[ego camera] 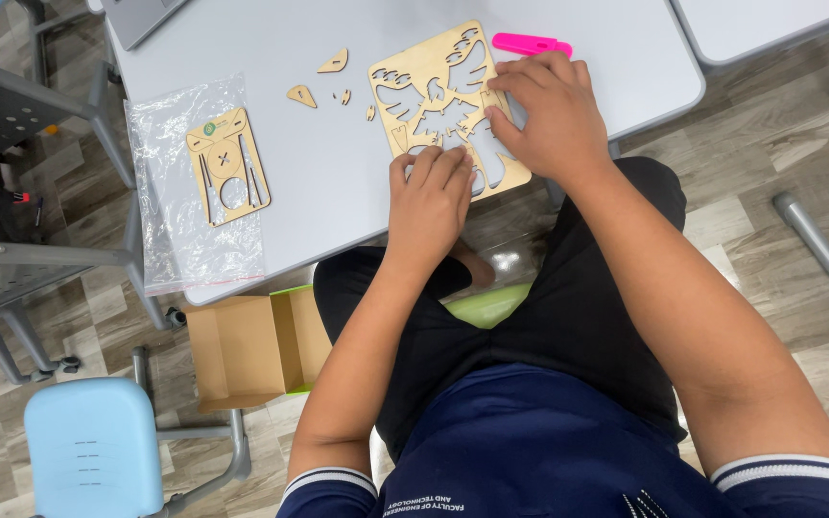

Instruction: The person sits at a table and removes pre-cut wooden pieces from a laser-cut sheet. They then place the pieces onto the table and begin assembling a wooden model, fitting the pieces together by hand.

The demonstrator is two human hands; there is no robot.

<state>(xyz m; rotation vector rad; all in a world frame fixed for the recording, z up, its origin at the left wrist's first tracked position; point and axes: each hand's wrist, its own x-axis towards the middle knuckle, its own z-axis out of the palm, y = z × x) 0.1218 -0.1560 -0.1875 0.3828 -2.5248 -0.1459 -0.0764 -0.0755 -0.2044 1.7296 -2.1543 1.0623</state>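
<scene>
Thin laser-cut wooden sheet [438, 96] with a bird cutout lies flat on the grey bench [338, 173], upper centre of frame, its lower edge hanging just past the bench edge. Left hand [429, 197] presses on the sheet's lower edge, fingers together and flat. Right hand [549, 115] covers the right side, fingers curled and pinching at a part near the middle. Sheet looks light, stiff but brittle; the narrow bridges between cutouts would likely snap, so hold by the solid outer border. Loose wooden pieces [319, 82] lie to its left. Smaller wooden sheet [228, 165] sits on a clear plastic bag [194, 240] at left. Pink tool [530, 43] above the right hand.
</scene>
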